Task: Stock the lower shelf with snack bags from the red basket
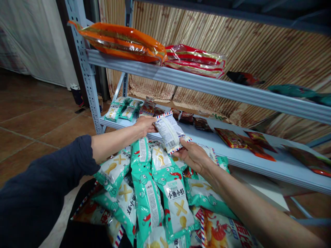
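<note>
A white snack bag (169, 132) with red-and-blue striped ends is held up over the pile, its printed back and barcode facing me. My left hand (145, 126) pinches its upper left corner. The lower right corner is gripped by my right hand (192, 153). Below both hands lies a heap of teal-and-white snack bags (177, 203) with pictures of fish and shrimp. Under these, larger shrimp-print bags (222, 229) with striped edges show in part.
On the lower shelf (217, 137) stand teal bags (115, 109) at the left, small brown packets (186, 117), and flat red packets (230, 137). The upper shelf's rail (144, 69) carries an orange bag (121, 39) and a red bag (195, 60). A metal upright (86, 65) stands left.
</note>
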Available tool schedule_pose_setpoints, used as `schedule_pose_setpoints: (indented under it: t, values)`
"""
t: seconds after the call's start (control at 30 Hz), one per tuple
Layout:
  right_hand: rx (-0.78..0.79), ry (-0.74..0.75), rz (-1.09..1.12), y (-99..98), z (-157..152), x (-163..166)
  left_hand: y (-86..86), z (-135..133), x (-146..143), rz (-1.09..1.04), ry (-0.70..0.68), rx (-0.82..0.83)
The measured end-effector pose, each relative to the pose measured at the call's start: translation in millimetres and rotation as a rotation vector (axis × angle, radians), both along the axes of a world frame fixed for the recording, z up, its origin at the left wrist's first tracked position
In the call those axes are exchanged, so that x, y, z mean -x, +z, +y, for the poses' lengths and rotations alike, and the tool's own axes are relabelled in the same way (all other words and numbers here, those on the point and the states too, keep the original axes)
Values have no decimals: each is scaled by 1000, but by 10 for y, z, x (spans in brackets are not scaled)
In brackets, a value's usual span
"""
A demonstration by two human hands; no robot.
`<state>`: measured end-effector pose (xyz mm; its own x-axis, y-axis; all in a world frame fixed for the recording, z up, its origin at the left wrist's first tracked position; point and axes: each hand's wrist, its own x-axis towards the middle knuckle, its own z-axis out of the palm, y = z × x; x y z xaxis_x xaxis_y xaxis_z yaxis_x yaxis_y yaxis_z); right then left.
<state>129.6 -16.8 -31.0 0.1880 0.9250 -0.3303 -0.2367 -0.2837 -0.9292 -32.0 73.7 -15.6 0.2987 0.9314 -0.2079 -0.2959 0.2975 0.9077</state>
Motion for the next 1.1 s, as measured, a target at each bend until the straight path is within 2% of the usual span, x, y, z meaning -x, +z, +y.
schedule_pose_setpoints:
  t: [0.27,0.4,0.47,0.53,0.6,0.67,0.73,0.8,0.93,1.0,1.1]
  values:
    - [-72,34,-57,-39,49,-28,-5,21,13,5,2,-4]
    - [-101,-93,-211,-29,128,-94,28,-18,13,15,30,-12]
    - [-153,-150,-407,-11,160,-124,55,-69,6,4,6,0]
    - [-289,-138,-709,4,172,-138,82,-135,-14,-57,-98,35]
    - [-503,-57,-1017,3,164,-129,98,-201,-49,-159,-238,68]
    - [-706,46,-1241,-15,141,-101,102,-250,-95,-247,-304,72]
    - [-820,120,-1378,-38,108,-63,99,-274,-140,-292,-269,80]
    - [-858,162,-1455,-49,67,-26,100,-272,-167,-307,-197,110]
    - [-852,227,-1384,-18,-23,28,108,-214,-144,-322,-103,163]
    - [-794,216,-1204,14,-50,40,102,-170,-106,-322,-79,174]
    - [-597,58,-829,70,-37,52,80,-115,-56,-334,-89,182]
